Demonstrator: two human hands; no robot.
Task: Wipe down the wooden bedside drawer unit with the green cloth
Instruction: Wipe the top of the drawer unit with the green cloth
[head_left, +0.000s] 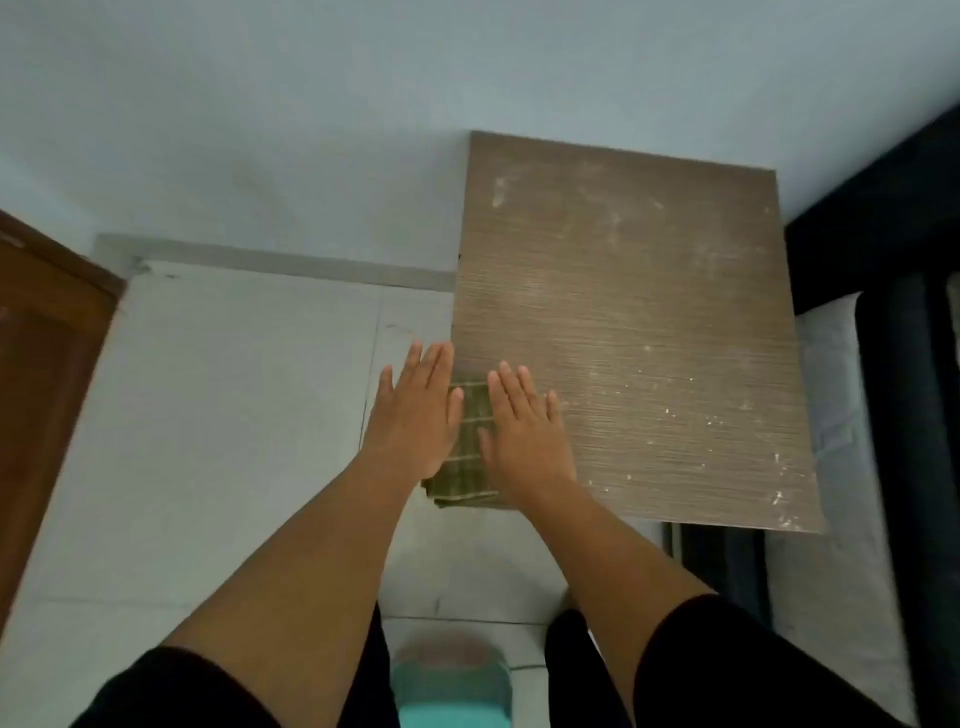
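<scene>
The wooden bedside drawer unit (634, 322) shows its dusty, speckled brown top, standing against the pale wall. A folded green cloth (470, 441) with pale stripes lies on the unit's near left corner and overhangs the edge a little. My left hand (415, 415) is flat, fingers apart, at the cloth's left side and partly off the unit's edge. My right hand (524, 431) lies flat with spread fingers over the cloth's right part. Neither hand grips the cloth. The unit's drawers are hidden from this angle.
A bed with a dark frame (893, 291) and white bedding (841, 467) stands right of the unit. Pale floor tiles (218, 426) spread to the left, up to a brown wooden door (41, 364). A turquoise slipper (452, 691) is on the floor below.
</scene>
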